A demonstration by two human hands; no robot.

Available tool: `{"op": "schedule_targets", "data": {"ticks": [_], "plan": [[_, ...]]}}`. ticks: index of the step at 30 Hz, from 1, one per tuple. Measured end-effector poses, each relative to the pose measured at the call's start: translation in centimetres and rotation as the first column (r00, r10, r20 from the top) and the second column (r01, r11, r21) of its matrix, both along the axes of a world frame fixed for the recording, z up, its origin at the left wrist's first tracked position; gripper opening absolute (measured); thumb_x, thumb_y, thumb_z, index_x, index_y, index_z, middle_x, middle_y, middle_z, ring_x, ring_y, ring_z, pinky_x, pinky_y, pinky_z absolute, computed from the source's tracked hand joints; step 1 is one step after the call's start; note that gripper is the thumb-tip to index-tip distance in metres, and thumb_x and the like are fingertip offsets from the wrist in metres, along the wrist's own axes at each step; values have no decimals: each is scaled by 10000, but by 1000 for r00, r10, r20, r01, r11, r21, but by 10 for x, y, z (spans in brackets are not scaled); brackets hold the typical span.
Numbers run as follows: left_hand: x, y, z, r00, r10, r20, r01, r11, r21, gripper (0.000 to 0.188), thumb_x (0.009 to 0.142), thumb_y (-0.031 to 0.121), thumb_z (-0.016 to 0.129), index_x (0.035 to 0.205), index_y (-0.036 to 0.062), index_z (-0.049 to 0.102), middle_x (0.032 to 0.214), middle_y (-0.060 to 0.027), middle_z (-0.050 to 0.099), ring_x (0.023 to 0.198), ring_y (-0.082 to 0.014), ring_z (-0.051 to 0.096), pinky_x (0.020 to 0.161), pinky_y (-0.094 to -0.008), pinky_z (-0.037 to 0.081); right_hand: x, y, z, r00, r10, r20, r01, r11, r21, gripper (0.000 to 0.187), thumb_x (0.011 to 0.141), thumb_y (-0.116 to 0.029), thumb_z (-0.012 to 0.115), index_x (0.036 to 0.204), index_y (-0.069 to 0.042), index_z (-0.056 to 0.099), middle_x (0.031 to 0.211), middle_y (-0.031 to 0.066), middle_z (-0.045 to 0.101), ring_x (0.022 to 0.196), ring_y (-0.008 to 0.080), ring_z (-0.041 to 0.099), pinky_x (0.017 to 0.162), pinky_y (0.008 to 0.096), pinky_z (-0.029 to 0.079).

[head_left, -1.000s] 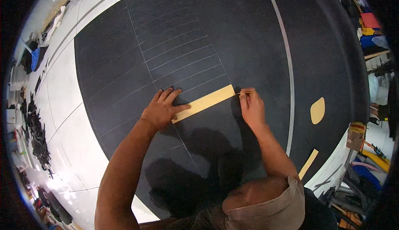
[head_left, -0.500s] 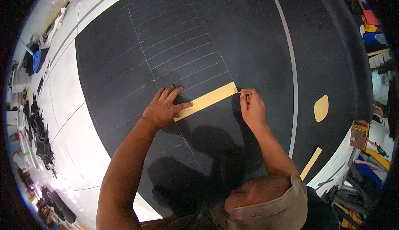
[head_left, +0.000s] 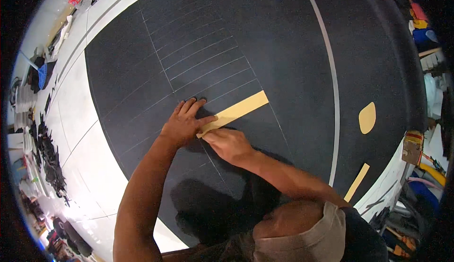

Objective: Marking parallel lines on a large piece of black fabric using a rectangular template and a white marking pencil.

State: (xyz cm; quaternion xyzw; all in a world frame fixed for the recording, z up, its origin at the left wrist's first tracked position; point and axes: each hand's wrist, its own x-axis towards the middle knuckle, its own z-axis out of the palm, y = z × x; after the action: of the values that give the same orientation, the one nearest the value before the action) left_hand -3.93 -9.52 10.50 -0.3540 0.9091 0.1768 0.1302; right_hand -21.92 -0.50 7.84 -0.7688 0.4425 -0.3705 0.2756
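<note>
A pale yellow, straight-edged pattern strip (head_left: 246, 105) lies slantwise on a large black sheet of material (head_left: 293, 49) ruled with thin light lines. My left hand (head_left: 182, 126) rests at the strip's left end, fingers spread on the black sheet and thumb on the strip. Close beside it, my right hand (head_left: 229, 144) is closed at the strip's lower left corner. In it is a thin pencil-like stick, now mostly hidden by the fingers. The strip's right end reaches a long ruled line running away from me.
A long grey strip (head_left: 335, 87) lies right of my hands. Beyond it are a rounded yellow piece (head_left: 367, 118) and a narrow yellow strip (head_left: 357, 182). A brush-like block (head_left: 413, 147) sits at the right edge. Black scraps (head_left: 49, 155) lie on the white floor (head_left: 94, 186) at left.
My right hand has moved left and nearer, from the strip's right end along its near side to its left end. My left hand still holds the strip down in the same place.
</note>
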Motion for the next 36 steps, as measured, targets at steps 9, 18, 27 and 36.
{"op": "schedule_targets", "data": {"ticks": [9,18,27,36], "plan": [[2,41,-16,990,75,-116,-92,985,-147,567,862,355,689,1403,328,521,1527,-76,372,1447,-307,301,1207,-500,235,-113,7,3,827,-561,32,507,770,387,218,1019,-175,485,1101,-9,599,951,166,670,929,304,655,851,398,504],[-70,166,-6,829,553,-86,-559,809,-184,715,915,507,561,1376,-29,457,1413,-199,456,1375,-350,387,1184,-597,157,-69,74,-8,989,-128,-80,139,977,159,194,973,-228,530,1001,-77,647,1116,149,673,1105,323,601,970,510,413],[-90,179,1,776,610,-161,-559,783,274,459,850,203,620,1286,62,578,1136,-170,537,1124,-350,524,1077,-532,337,-87,84,-7,960,-33,-279,65,993,104,198,944,-279,602,1051,-119,649,1190,63,681,1247,322,529,1135,587,245],[-72,162,-18,885,417,-208,-443,891,-100,656,897,415,633,1442,102,445,1435,-219,411,1366,-378,369,1154,-587,231,-94,78,-6,890,-196,-411,212,977,-7,165,926,-215,627,1019,-78,632,1197,102,672,1219,337,541,1046,569,346]]}}
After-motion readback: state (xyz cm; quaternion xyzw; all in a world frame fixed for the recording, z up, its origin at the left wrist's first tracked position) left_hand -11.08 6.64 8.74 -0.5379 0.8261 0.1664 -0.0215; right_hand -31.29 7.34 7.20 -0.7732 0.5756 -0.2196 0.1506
